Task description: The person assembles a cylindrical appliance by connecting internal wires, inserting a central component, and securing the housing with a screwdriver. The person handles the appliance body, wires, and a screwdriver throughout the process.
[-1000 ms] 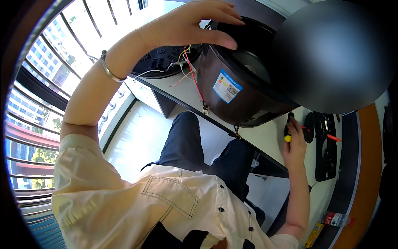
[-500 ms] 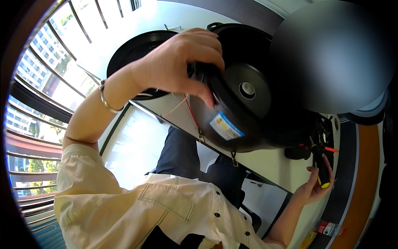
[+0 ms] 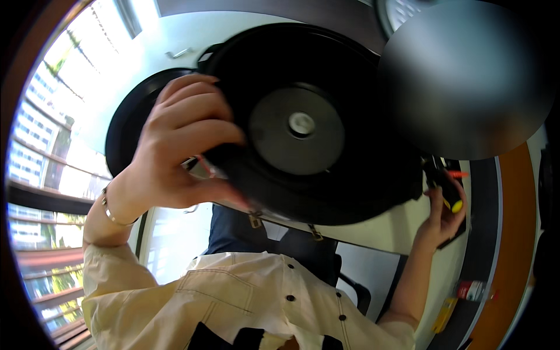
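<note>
A black round cooker body (image 3: 385,175) is tipped so that its inside faces up. A grey heating plate (image 3: 271,140) with a silver button (image 3: 301,123) at its middle sits at the bottom. My left hand (image 3: 181,143) grips the rim on the left, thumb below and fingers above. Reddish wire shows beside this hand. At the right, my right hand (image 3: 448,213) holds a screwdriver (image 3: 446,189) with a black handle and a yellow end; its tip cannot be made out among the dark things there.
A black round pan-like part (image 3: 125,125) lies on the white table (image 3: 175,35) at the left, near a small metal piece (image 3: 178,53). Two small metal fittings hang by the table's front edge. A red-labelled bottle (image 3: 469,290) and a yellow item (image 3: 444,315) are at the lower right.
My left hand has moved left and down with the cooker body, which has tipped to show more of its inside. The blue-edged label is now out of sight. The screwdriver stays in my right hand.
</note>
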A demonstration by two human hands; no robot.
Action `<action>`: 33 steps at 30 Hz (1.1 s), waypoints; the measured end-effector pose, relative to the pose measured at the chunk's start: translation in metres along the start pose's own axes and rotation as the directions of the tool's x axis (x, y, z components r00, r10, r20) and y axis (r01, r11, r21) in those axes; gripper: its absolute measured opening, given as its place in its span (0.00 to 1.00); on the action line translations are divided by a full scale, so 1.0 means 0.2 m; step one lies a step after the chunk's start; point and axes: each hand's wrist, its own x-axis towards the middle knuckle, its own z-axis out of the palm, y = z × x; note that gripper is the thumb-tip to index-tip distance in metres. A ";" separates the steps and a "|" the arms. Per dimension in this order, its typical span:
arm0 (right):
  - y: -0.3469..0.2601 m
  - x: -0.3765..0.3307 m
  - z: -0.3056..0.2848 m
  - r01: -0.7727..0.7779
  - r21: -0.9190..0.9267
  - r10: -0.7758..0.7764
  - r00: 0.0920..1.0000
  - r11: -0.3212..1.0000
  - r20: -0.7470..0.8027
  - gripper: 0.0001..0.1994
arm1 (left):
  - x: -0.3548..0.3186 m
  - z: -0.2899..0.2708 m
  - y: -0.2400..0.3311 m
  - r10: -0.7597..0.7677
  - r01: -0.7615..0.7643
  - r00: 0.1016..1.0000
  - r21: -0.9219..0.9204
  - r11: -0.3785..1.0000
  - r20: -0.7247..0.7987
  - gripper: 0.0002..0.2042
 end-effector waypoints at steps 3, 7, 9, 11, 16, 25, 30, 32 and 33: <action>-0.03 0.03 0.00 0.017 0.038 -0.017 1.000 0.999 -0.009 0.18 | 0.03 -0.01 -0.01 -0.016 0.015 1.000 0.037 0.999 0.025 0.28; -0.01 0.06 -0.06 -0.011 0.071 0.015 0.998 0.997 -0.056 0.18 | 0.08 0.01 -0.03 -0.006 0.001 0.998 0.099 0.995 0.056 0.29; 0.00 0.07 -0.08 -0.010 0.078 0.017 0.996 0.997 -0.089 0.18 | 0.09 0.02 -0.02 -0.019 0.015 0.999 0.099 0.995 0.048 0.29; 0.02 0.07 -0.10 -0.010 0.094 0.021 0.992 0.996 -0.122 0.18 | 0.10 0.03 -0.01 -0.031 0.027 0.999 0.104 0.994 0.039 0.29; 0.05 0.09 -0.14 -0.003 0.107 0.022 0.984 0.994 -0.178 0.16 | 0.09 0.09 0.00 -0.049 0.047 0.999 0.106 0.993 0.014 0.30; 0.05 0.12 -0.19 0.028 0.226 0.036 0.961 0.974 -0.273 0.16 | 0.08 0.06 0.03 -0.114 0.108 0.991 0.093 0.990 0.066 0.32; 0.01 0.14 -0.24 0.102 0.283 -0.002 0.944 0.954 -0.331 0.15 | 0.20 -0.01 0.11 -0.064 0.070 0.991 -0.049 0.996 0.120 0.34; -0.02 0.16 -0.25 0.133 0.266 -0.036 0.939 0.955 -0.342 0.15 | 0.25 -0.06 0.15 -0.034 0.055 0.992 -0.175 0.983 0.119 0.32; -0.04 0.17 -0.25 0.152 0.264 -0.053 0.936 0.952 -0.347 0.15 | 0.29 -0.08 0.20 -0.039 0.064 0.990 -0.179 0.982 0.138 0.29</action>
